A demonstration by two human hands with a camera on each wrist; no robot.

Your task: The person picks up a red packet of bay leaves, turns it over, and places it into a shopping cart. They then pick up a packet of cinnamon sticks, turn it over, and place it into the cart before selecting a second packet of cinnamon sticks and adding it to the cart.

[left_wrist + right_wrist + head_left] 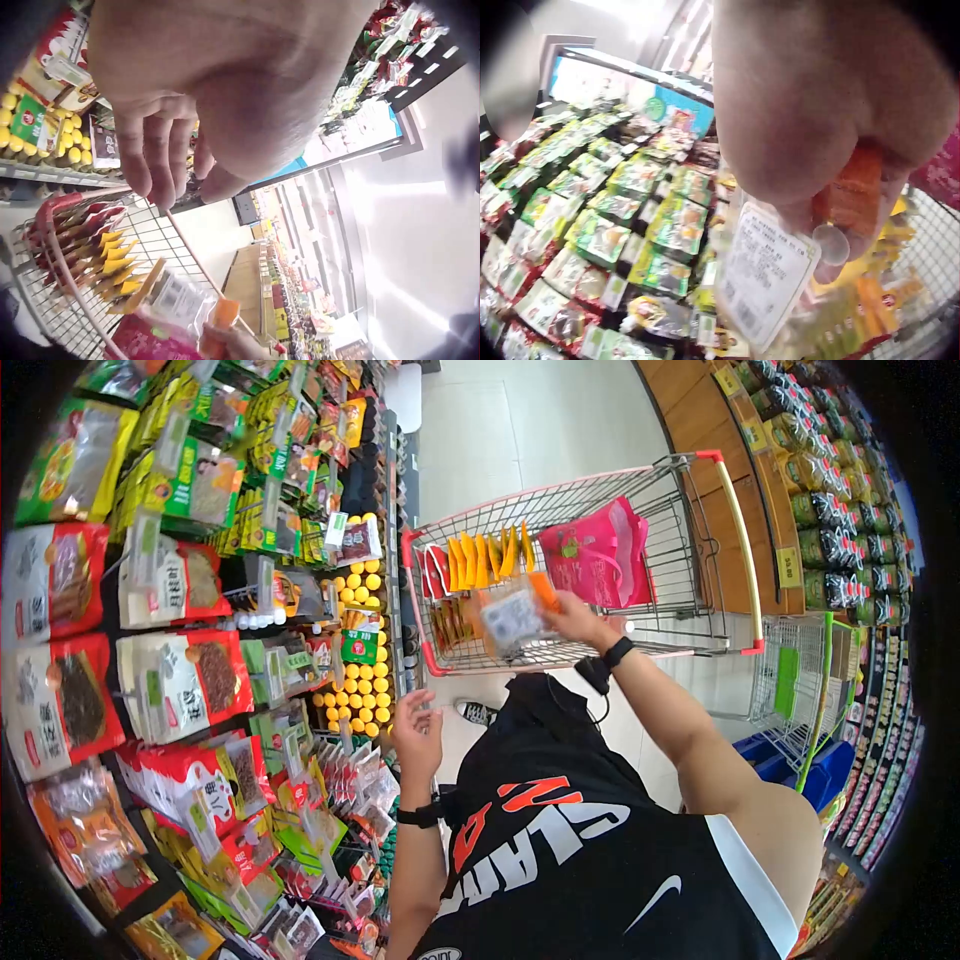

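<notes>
Over the shopping cart (745, 560), my right hand (578, 618) grips a clear plastic packet (510, 616) by its orange end. In the right wrist view the packet's white printed label (769, 270) shows, and the thumb hides part of the orange end. Beneath it in the cart, several yellow-topped packets (484, 562) stand in a row beside red-and-white packets (436, 572) and a bright pink bag (600, 555). My left hand (417, 732) hangs empty between the cart's near corner and the shelf, its fingers loosely bent.
To the left, a shelf rack holds hanging food packets (185, 680) and several yellow-capped containers (355, 695). Stacked jars (830, 545) stand on a wooden display at the right. A second cart (795, 670) stands behind on the right, near a blue basket (828, 775).
</notes>
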